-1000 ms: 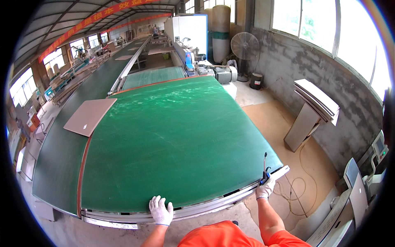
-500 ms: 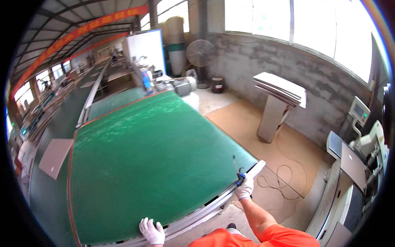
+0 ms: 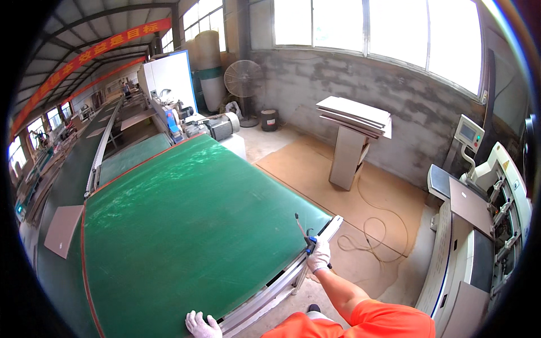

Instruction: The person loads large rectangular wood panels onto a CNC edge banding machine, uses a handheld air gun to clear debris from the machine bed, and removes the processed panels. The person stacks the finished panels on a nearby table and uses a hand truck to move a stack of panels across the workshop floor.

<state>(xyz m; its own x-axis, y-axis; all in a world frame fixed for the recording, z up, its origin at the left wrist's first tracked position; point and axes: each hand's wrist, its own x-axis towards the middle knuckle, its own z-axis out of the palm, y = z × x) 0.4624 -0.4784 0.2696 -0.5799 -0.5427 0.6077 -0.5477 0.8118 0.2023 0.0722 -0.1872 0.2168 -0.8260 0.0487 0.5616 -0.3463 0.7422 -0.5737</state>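
Note:
My right hand (image 3: 319,254), in a white glove, is closed around an air blow gun (image 3: 310,242) with a blue and black body. Its thin nozzle points up and away over the corner of a wide green conveyor belt (image 3: 186,225). The hand is beside the metal edge rail (image 3: 332,228) of the belt. On the near edge of the belt rests my left hand (image 3: 202,325), gloved too, its fingers spread and nothing visible in it.
Beyond the belt stand a motor (image 3: 224,125) and a fan (image 3: 243,79). White boards (image 3: 355,110) lie stacked on a stand at the right. A hose (image 3: 369,242) loops over the floor. A machine with a screen (image 3: 469,132) flanks the right. One panel (image 3: 63,230) lies at left.
The view has turned rightward, so the scene sits farther left and more of the right-hand machine shows. My right hand still holds the air blow gun; my left stays at the belt edge.

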